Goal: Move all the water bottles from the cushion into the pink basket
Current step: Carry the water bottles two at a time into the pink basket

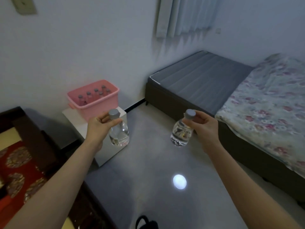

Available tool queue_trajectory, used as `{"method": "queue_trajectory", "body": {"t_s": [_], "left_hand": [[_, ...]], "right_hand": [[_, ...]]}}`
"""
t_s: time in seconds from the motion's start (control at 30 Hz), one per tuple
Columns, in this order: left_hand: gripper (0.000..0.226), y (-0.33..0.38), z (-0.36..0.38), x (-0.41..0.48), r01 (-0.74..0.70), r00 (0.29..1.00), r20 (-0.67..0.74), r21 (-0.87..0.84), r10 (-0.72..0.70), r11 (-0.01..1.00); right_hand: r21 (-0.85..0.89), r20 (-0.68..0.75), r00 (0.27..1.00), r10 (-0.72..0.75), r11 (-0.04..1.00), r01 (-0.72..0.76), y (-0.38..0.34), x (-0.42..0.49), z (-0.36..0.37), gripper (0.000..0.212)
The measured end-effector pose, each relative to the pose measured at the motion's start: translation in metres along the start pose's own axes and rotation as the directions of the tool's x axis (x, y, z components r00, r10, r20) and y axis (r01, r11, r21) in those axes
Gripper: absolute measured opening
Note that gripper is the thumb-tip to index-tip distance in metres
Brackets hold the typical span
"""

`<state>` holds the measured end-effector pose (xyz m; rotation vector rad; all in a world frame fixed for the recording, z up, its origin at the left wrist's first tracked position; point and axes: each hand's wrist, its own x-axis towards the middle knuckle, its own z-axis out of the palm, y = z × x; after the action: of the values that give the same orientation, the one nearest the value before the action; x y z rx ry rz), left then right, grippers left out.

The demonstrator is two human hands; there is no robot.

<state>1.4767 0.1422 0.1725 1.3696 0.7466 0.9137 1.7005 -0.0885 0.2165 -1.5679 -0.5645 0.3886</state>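
Left hand [97, 123] grip pinching bottle [118, 131] neck; right hand [203, 125] grip pinching second bottle [180, 133] neck.

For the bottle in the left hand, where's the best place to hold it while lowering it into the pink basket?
Keep the hold at the neck, just under the grey cap, coming from above, as the left hand does now. The bottle hangs upright, and the pink basket already holds upright bottles, so a top grip probably fits between them better than fingers around the wide body.

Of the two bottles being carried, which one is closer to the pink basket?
The bottle in the left hand: it hangs just in front of the pink basket, while the right hand's bottle hangs over bare floor, farther away.
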Motion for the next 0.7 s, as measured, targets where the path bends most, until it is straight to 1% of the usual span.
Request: {"method": "queue_trajectory", "body": {"t_s": [0.13, 0.23, 0.33, 0.43, 0.57, 0.7], "left_hand": [[0.032, -0.001, -0.011, 0.060, -0.014, 1.000, -0.018, 0.003, 0.015, 1.000], [0.042, 0.003, -0.020, 0.100, -0.041, 0.997, -0.066, 0.010, 0.042, 0.999], [0.048, 0.005, -0.035, 0.140, -0.012, 0.992, -0.123, 0.013, 0.014, 1.000], [0.057, 0.001, -0.053, 0.178, 0.027, 0.986, -0.163, -0.005, -0.027, 1.000], [0.068, -0.008, -0.069, 0.229, 0.024, 0.977, -0.212, -0.007, -0.025, 1.000], [0.069, -0.018, -0.083, 0.280, 0.037, 0.965, -0.261, 0.023, -0.030, 0.999]], "right_hand": [[0.031, 0.036, 0.999, 0.016, 0.999, -0.017, 0.002, 0.064, 0.035, 0.038], [0.036, 0.108, 0.994, 0.007, 0.999, -0.011, -0.001, 0.114, 0.067, 0.035], [0.090, 0.166, 0.986, 0.009, 0.996, -0.025, 0.001, 0.162, 0.103, 0.037], [0.084, 0.238, 0.971, 0.005, 0.996, -0.026, 0.006, 0.207, 0.141, 0.039], [0.074, 0.332, 0.943, -0.007, 0.997, -0.019, 0.019, 0.272, 0.194, 0.042], [0.115, 0.409, 0.912, -0.034, 0.993, -0.014, 0.029, 0.332, 0.248, 0.044]]}}
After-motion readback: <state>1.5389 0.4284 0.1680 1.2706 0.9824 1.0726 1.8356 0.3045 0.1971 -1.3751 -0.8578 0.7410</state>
